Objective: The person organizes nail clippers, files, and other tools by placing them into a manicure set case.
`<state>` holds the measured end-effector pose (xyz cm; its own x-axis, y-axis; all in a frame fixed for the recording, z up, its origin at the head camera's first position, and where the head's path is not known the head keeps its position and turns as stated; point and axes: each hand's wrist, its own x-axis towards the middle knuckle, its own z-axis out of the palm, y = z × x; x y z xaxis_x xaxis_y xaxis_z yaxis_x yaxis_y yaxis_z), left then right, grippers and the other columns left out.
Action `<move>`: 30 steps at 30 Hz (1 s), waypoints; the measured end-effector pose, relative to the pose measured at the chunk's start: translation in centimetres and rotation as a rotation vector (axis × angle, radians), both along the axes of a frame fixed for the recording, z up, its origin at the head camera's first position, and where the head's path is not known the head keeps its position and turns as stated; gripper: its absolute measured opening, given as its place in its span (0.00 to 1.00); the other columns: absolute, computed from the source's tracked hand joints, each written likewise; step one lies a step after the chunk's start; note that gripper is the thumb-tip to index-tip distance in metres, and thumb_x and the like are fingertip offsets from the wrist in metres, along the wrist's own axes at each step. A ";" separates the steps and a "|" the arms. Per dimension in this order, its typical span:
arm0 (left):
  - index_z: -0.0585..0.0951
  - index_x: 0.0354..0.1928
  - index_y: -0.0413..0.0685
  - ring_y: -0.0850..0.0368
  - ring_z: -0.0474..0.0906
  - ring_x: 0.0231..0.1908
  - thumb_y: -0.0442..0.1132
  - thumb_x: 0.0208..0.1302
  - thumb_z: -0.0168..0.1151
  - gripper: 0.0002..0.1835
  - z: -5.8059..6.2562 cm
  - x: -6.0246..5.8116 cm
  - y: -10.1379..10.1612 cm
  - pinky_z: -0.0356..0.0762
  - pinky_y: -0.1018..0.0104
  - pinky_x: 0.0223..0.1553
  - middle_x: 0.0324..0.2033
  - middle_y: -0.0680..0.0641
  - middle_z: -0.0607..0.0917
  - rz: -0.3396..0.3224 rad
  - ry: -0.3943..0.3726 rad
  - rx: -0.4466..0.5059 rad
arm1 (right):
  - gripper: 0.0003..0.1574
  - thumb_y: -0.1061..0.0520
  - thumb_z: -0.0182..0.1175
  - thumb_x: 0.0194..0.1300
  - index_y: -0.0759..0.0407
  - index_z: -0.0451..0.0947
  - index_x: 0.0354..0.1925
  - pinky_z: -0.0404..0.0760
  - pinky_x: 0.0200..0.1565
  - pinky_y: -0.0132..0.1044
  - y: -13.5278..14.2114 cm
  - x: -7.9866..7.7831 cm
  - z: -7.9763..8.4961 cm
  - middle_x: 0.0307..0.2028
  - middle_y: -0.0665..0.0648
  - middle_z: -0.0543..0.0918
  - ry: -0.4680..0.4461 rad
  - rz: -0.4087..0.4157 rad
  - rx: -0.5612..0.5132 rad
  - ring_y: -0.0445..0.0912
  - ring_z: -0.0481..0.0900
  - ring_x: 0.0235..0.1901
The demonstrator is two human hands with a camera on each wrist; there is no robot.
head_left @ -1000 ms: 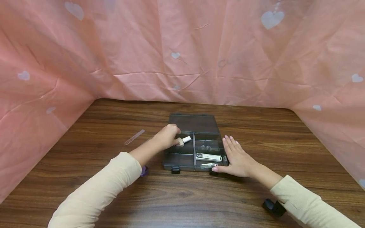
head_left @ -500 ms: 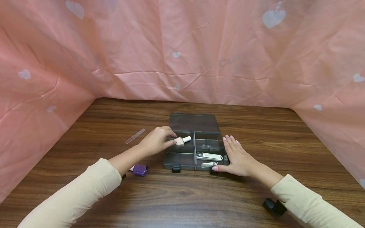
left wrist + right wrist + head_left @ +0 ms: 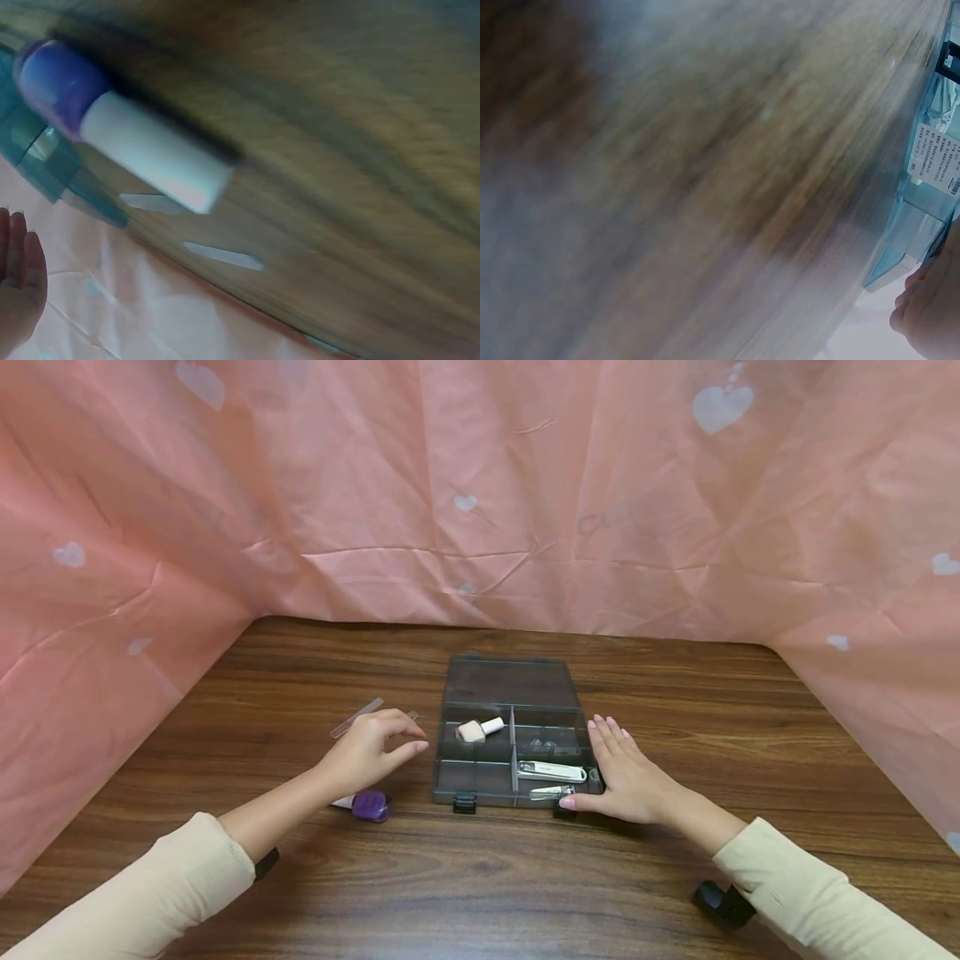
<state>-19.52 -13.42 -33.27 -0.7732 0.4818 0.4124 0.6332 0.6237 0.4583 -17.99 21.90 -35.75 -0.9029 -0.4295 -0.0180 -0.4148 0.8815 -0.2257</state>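
Note:
A translucent dark compartment box [image 3: 476, 777] stands with its lid [image 3: 510, 681] laid back. In its back left compartment lies a pale nail polish bottle [image 3: 471, 732] with a white cap. A large nail clipper [image 3: 551, 772] and a smaller clipper [image 3: 551, 793] sit in the front right section. My left hand [image 3: 367, 747] hovers left of the box, fingers relaxed around nothing. Nearest to it is a purple nail polish bottle [image 3: 371, 806], white cap pointing left. My right hand [image 3: 630, 781] rests against the box's right side, fingers straight, thumb at the front corner.
Two pale flat strips [image 3: 225, 256] lie on the wooden table [image 3: 480, 877] left of the box, partly behind my left hand in the head view. Small clear pieces [image 3: 543, 747] are in the back right compartment. Pink curtain [image 3: 480, 527] encloses the table's back and sides.
My left hand has let go of the pale nail polish bottle in the box and drawn back left. The purple bottle has come into view from behind the sleeve. My right hand stays put.

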 end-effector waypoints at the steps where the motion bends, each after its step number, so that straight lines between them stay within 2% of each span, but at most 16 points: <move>1: 0.84 0.34 0.45 0.57 0.82 0.37 0.40 0.57 0.65 0.06 -0.2 0.2 -0.4 0.80 0.59 0.38 0.33 0.50 0.86 0.000 -0.002 0.005 | 0.73 0.25 0.57 0.50 0.78 0.42 0.68 0.47 0.68 0.59 0.0 0.0 0.0 0.69 0.77 0.45 0.002 0.001 0.001 0.67 0.42 0.70; 3: 0.84 0.33 0.45 0.58 0.81 0.36 0.39 0.57 0.65 0.05 -0.6 0.5 -1.2 0.79 0.59 0.36 0.33 0.51 0.86 0.001 -0.009 0.016 | 0.73 0.25 0.57 0.50 0.78 0.42 0.68 0.47 0.68 0.59 0.0 -0.1 -0.1 0.69 0.77 0.45 0.003 0.001 0.002 0.67 0.42 0.70; 9: 0.84 0.32 0.47 0.62 0.80 0.33 0.36 0.56 0.65 0.02 -2.1 1.2 -3.8 0.77 0.66 0.34 0.30 0.54 0.85 0.040 -0.022 0.025 | 0.73 0.25 0.57 0.50 0.78 0.42 0.68 0.47 0.68 0.59 0.0 -0.1 -0.1 0.69 0.76 0.46 0.006 -0.001 0.003 0.67 0.42 0.70; 13: 0.84 0.31 0.49 0.63 0.80 0.33 0.36 0.56 0.66 0.01 -2.9 1.7 -5.1 0.78 0.67 0.36 0.29 0.56 0.85 0.048 -0.022 0.017 | 0.72 0.25 0.57 0.50 0.78 0.43 0.68 0.47 0.68 0.59 0.0 -0.1 -0.1 0.69 0.77 0.46 0.008 0.000 0.001 0.67 0.42 0.70; 20: 0.84 0.30 0.51 0.72 0.77 0.32 0.34 0.53 0.67 0.03 -3.8 2.1 -6.6 0.78 0.70 0.33 0.28 0.57 0.84 0.019 0.006 0.044 | 0.72 0.26 0.57 0.50 0.78 0.43 0.67 0.47 0.68 0.59 0.0 -0.1 -0.2 0.69 0.77 0.46 0.011 0.000 -0.001 0.67 0.42 0.70; 23: 0.84 0.29 0.50 0.74 0.76 0.31 0.34 0.52 0.68 0.03 -4.2 2.4 -7.2 0.78 0.72 0.32 0.27 0.58 0.84 0.027 0.009 0.054 | 0.72 0.26 0.57 0.50 0.78 0.43 0.68 0.47 0.68 0.59 0.0 -0.1 -0.2 0.69 0.77 0.46 0.011 0.000 -0.002 0.67 0.42 0.70; 30: 0.84 0.33 0.46 0.72 0.77 0.33 0.36 0.51 0.69 0.06 -5.1 2.9 -8.7 0.80 0.72 0.32 0.30 0.55 0.84 0.038 -0.028 0.043 | 0.72 0.26 0.58 0.50 0.78 0.42 0.68 0.47 0.68 0.59 0.0 -0.1 -0.2 0.69 0.76 0.45 0.006 -0.003 -0.001 0.67 0.42 0.70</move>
